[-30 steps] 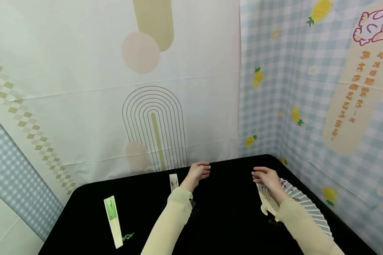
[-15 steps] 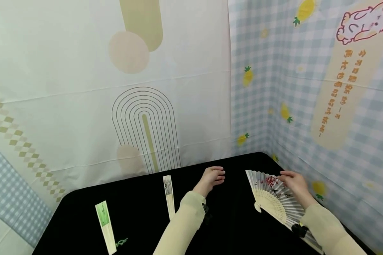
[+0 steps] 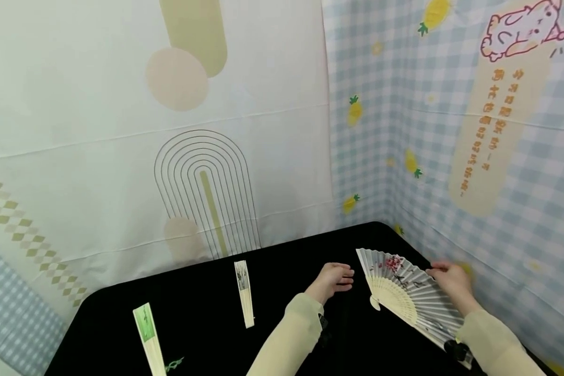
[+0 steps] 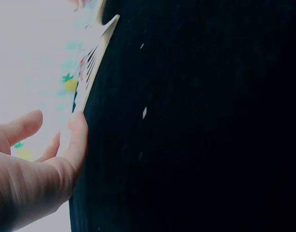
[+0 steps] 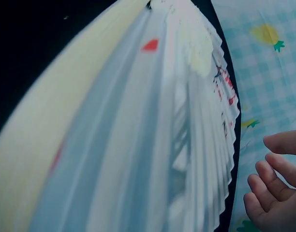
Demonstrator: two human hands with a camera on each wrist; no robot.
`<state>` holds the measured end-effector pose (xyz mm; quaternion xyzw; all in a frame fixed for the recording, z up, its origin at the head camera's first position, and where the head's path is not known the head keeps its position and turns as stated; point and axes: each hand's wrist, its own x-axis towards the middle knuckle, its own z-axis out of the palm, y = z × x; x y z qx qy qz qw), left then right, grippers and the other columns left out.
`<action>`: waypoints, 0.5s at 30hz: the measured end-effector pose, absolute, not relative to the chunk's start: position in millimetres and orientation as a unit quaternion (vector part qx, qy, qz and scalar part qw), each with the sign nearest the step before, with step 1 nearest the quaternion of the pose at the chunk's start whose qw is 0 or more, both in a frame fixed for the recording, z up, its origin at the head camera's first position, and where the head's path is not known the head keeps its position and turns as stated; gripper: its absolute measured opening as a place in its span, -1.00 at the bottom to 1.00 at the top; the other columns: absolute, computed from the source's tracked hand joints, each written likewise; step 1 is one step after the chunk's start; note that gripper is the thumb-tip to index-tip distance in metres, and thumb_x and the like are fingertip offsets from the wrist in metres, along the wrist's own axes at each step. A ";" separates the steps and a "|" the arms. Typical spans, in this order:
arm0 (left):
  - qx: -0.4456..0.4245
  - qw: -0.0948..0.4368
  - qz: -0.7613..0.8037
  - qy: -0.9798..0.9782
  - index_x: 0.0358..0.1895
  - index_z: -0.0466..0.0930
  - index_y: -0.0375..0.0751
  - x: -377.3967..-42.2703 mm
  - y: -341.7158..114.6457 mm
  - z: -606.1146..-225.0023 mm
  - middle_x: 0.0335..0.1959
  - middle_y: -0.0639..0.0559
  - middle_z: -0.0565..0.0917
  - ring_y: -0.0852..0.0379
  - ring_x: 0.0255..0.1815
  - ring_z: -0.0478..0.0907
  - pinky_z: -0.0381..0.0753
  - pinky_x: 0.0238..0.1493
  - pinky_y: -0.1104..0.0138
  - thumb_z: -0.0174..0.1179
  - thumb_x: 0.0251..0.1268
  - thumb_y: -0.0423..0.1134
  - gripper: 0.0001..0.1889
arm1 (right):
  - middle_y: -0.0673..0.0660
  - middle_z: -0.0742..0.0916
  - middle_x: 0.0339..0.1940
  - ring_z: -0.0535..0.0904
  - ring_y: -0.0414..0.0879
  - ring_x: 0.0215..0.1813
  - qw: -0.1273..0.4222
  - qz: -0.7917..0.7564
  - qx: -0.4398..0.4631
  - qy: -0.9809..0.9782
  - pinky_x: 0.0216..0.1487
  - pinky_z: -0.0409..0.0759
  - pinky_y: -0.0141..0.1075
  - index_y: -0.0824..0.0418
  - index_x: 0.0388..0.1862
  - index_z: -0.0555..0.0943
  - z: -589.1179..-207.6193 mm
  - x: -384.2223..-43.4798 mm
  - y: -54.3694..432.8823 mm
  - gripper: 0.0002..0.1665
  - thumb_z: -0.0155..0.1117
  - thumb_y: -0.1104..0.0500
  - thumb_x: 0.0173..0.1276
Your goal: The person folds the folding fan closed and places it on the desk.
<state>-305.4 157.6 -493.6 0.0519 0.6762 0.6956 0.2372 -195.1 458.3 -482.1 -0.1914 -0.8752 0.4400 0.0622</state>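
A folding fan (image 3: 397, 290) lies spread on the black table at the right, with red blossom on pale pleats and cream ribs. Just left of it my left hand (image 3: 330, 282) is held with relaxed fingers and nothing in them. Beyond the fan's outer right edge is my right hand (image 3: 453, 282), its fingers loosely bent. In the right wrist view a gap separates that hand (image 5: 278, 188) from the pleated edge of the fan (image 5: 206, 130). The left wrist view has the left hand (image 4: 46, 169) with thumb and fingers apart, the fan (image 4: 97, 58) beyond the fingertips.
A folded fan with a dark print (image 3: 244, 295) lies at mid-table. Farther left is a folded fan with a green leaf (image 3: 149, 337) and a green tassel (image 3: 174, 364). Cloth-hung walls, white (image 3: 282, 156) and blue checked (image 3: 404, 115), border the black table (image 3: 202, 324).
Both hands have moved right, the right one from over the fan to its outer edge. The spread fan and the dark-print folded fan are now more fully visible. The head view has turned right.
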 end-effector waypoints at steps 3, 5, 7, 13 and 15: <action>0.049 0.241 0.692 0.679 0.06 0.60 -0.48 -300.8 163.4 -496.2 -0.22 -0.09 0.72 0.03 -0.28 0.68 0.75 -0.17 0.18 0.19 0.33 -0.49 -0.73 | 0.51 0.61 0.17 0.49 0.42 0.18 0.063 0.424 -0.180 -0.885 0.00 0.62 0.08 0.59 0.28 0.45 -483.9 -193.4 457.2 -0.36 0.15 0.07 0.51; 0.045 0.243 0.693 0.677 0.04 0.60 -0.47 -297.8 166.7 -497.6 -0.22 -0.09 0.72 0.02 -0.27 0.68 0.75 -0.16 0.17 0.20 0.32 -0.49 -0.75 | 0.52 0.61 0.16 0.47 0.45 0.19 0.064 0.415 -0.180 -0.889 0.03 0.59 0.12 0.60 0.25 0.48 -485.6 -193.0 456.8 -0.38 0.17 0.07 0.48; 0.048 0.246 0.693 0.676 0.03 0.59 -0.47 -295.0 169.7 -498.2 -0.22 -0.11 0.72 -0.02 -0.24 0.70 0.75 -0.15 0.16 0.21 0.31 -0.50 -0.75 | 0.52 0.62 0.14 0.46 0.45 0.19 0.063 0.407 -0.187 -0.892 0.05 0.58 0.14 0.59 0.21 0.50 -487.8 -192.5 456.5 -0.38 0.20 0.07 0.45; 0.044 0.239 0.688 0.684 -0.12 0.61 -0.44 -285.5 177.1 -494.7 -0.25 -0.22 0.72 -0.10 -0.23 0.73 0.76 -0.19 0.17 0.24 0.26 -0.50 -0.85 | 0.57 0.55 0.20 0.45 0.47 0.19 0.041 0.408 -0.190 -0.892 0.04 0.58 0.13 0.63 0.18 0.50 -492.5 -188.8 458.8 -0.35 0.19 0.02 0.47; 0.037 0.236 0.687 0.686 -0.19 0.61 -0.41 -282.7 179.3 -493.9 -0.28 -0.24 0.72 -0.09 -0.25 0.73 0.76 -0.21 0.18 0.22 0.26 -0.51 -0.90 | 0.58 0.55 0.19 0.46 0.47 0.18 0.034 0.410 -0.180 -0.893 0.02 0.59 0.11 0.64 0.18 0.50 -494.0 -186.8 460.2 -0.34 0.17 0.01 0.49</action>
